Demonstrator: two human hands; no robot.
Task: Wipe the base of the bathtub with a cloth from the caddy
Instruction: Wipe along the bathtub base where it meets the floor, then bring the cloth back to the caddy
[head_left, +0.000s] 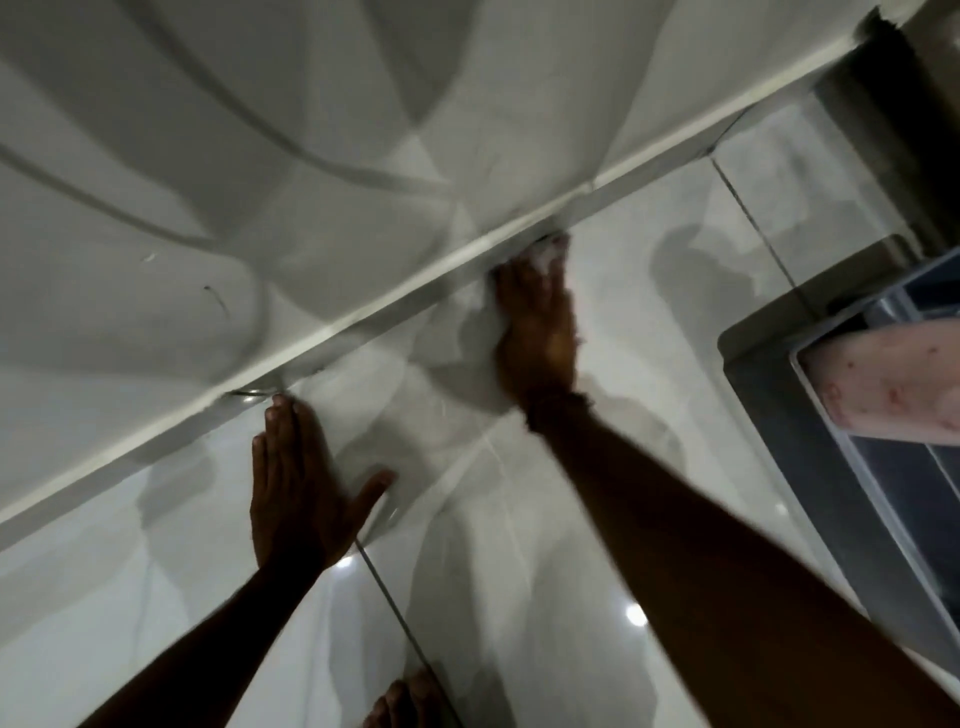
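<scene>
The white bathtub (218, 171) fills the upper left, and its base meets the glossy floor along a diagonal seam (415, 280). My right hand (537, 332) presses a white cloth (545, 257) flat against that seam; only a crumpled edge of the cloth shows beyond my fingertips. My left hand (296, 483) lies flat on the floor tiles close to the tub base, fingers straight, thumb spread, holding nothing.
A grey plastic caddy (810, 447) stands at the right edge with a pale pinkish item (883, 379) inside. Glossy white floor tiles (519, 597) with grout lines run below. My toes (400, 701) show at the bottom edge. A dark doorway area (898, 114) is upper right.
</scene>
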